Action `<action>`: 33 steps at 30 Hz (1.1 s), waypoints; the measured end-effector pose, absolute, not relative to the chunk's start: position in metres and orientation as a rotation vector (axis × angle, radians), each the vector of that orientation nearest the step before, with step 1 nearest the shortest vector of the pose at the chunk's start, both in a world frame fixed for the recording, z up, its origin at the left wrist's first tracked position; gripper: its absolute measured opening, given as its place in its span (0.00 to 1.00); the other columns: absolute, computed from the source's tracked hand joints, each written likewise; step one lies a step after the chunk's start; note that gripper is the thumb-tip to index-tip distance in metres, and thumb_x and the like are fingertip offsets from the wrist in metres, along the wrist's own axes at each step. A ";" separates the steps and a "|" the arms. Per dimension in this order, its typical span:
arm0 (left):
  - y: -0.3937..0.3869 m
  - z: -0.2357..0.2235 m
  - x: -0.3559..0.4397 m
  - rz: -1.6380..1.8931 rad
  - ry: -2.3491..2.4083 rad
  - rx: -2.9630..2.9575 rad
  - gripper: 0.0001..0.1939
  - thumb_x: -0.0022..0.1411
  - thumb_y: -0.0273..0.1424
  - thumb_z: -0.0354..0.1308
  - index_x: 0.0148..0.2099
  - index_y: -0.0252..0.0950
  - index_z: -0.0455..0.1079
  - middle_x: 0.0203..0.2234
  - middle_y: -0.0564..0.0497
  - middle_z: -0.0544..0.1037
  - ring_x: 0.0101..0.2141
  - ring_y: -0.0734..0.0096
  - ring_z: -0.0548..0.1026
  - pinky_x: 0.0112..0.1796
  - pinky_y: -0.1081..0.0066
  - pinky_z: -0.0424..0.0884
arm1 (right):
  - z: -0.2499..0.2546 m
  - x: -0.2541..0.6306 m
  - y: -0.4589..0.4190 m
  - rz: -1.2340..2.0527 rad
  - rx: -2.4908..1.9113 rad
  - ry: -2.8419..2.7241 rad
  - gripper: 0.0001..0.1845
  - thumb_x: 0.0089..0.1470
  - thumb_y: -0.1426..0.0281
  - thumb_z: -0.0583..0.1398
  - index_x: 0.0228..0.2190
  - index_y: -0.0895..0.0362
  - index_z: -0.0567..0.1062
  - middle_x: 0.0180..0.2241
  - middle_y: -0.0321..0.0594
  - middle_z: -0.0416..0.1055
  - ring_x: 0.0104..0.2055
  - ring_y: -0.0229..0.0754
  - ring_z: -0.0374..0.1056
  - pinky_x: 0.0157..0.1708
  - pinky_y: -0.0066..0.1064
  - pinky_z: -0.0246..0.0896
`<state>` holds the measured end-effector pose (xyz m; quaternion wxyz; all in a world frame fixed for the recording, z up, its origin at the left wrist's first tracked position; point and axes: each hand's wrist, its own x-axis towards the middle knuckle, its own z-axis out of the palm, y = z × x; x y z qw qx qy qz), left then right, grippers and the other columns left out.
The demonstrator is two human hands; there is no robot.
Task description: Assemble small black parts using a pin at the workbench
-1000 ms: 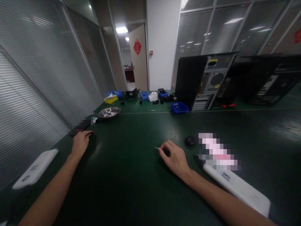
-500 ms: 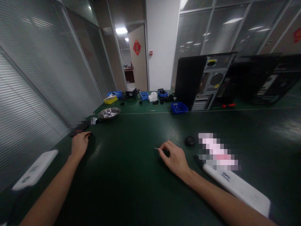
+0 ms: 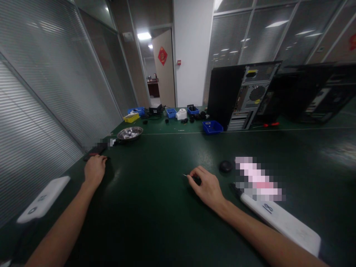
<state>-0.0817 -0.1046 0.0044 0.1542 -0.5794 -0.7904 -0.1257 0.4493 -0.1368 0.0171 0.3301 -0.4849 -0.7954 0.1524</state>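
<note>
My right hand [image 3: 207,187] rests on the green table with thumb and fingers curled together. From its fingertips sticks out a thin, pale metal-tipped tool [image 3: 184,175]; the rest of it is hidden in the hand. A round black object [image 3: 225,166] lies just beyond that hand. On the left, my left hand [image 3: 95,170] is closed, fingers down, beside a dark flat item [image 3: 96,150] that is partly blurred out. Something small and dark shows at its fingertips, too little to name.
White power banks, one at left [image 3: 44,200] and one marked 18 [image 3: 280,218] by my right forearm, lie on the table. Farther back are a metal dish [image 3: 130,134], a blue bin [image 3: 213,127] and a computer tower [image 3: 228,98]. A pixelated pink item [image 3: 258,178] lies right.
My left hand has shifted very slightly, its fingers turned a little more downward. The right hand and its tool look still; the whole view has drifted slightly.
</note>
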 end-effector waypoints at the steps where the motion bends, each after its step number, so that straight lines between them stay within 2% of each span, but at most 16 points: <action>1: -0.104 0.005 -0.080 -0.343 -2.270 -1.658 0.23 0.68 0.35 0.45 0.49 0.29 0.79 0.45 0.34 0.78 0.49 0.44 0.74 0.52 0.54 0.69 | 0.017 0.449 -0.137 0.400 -1.269 -2.082 0.11 0.66 0.60 0.57 0.35 0.52 0.75 0.37 0.37 0.74 0.34 0.40 0.71 0.33 0.32 0.59; 7: -0.106 0.015 -0.075 -0.291 -2.325 -1.611 0.22 0.68 0.37 0.48 0.49 0.31 0.78 0.49 0.33 0.77 0.52 0.39 0.72 0.48 0.52 0.70 | 0.017 0.449 -0.136 0.403 -1.265 -2.095 0.11 0.66 0.61 0.57 0.35 0.52 0.75 0.37 0.37 0.74 0.34 0.40 0.71 0.33 0.31 0.59; 14: -0.109 0.025 -0.057 -0.362 -2.390 -1.634 0.19 0.69 0.39 0.50 0.50 0.34 0.78 0.44 0.37 0.80 0.46 0.46 0.77 0.42 0.59 0.70 | 0.015 0.448 -0.135 0.406 -1.262 -2.107 0.10 0.66 0.61 0.57 0.36 0.52 0.75 0.38 0.36 0.74 0.34 0.39 0.70 0.33 0.31 0.57; 18: -0.103 0.040 0.010 -0.490 -2.289 -1.914 0.18 0.71 0.42 0.50 0.51 0.42 0.76 0.47 0.47 0.81 0.44 0.58 0.78 0.41 0.66 0.71 | 0.015 0.447 -0.134 0.406 -1.277 -2.113 0.10 0.66 0.61 0.58 0.36 0.52 0.75 0.38 0.35 0.73 0.33 0.38 0.69 0.32 0.31 0.56; 20: -0.106 0.044 0.063 -0.709 -2.187 -2.278 0.17 0.71 0.43 0.52 0.50 0.40 0.76 0.47 0.47 0.80 0.41 0.60 0.78 0.40 0.66 0.71 | 0.014 0.447 -0.134 0.407 -1.286 -2.121 0.10 0.65 0.61 0.58 0.36 0.52 0.75 0.38 0.35 0.73 0.33 0.38 0.69 0.32 0.31 0.56; 25: -0.128 0.031 0.185 -0.852 -1.630 -3.032 0.09 0.71 0.35 0.57 0.47 0.39 0.76 0.44 0.48 0.79 0.44 0.65 0.76 0.45 0.66 0.71 | 0.014 0.447 -0.135 0.401 -1.310 -2.146 0.09 0.65 0.63 0.58 0.35 0.52 0.75 0.37 0.35 0.73 0.35 0.39 0.69 0.33 0.31 0.55; 28: -0.137 0.018 0.210 -0.918 -1.528 -3.086 0.07 0.72 0.31 0.56 0.48 0.39 0.75 0.45 0.49 0.78 0.45 0.66 0.75 0.48 0.65 0.70 | 0.014 0.446 -0.135 0.401 -1.316 -2.161 0.08 0.65 0.63 0.58 0.35 0.52 0.75 0.37 0.35 0.73 0.35 0.39 0.69 0.33 0.30 0.55; 33: -0.137 0.017 0.204 -0.971 -1.526 -3.109 0.08 0.72 0.30 0.56 0.49 0.40 0.75 0.46 0.50 0.78 0.47 0.66 0.74 0.50 0.65 0.70 | 0.016 0.446 -0.136 0.414 -1.312 -2.193 0.08 0.64 0.63 0.58 0.35 0.52 0.75 0.37 0.34 0.73 0.33 0.38 0.69 0.31 0.29 0.54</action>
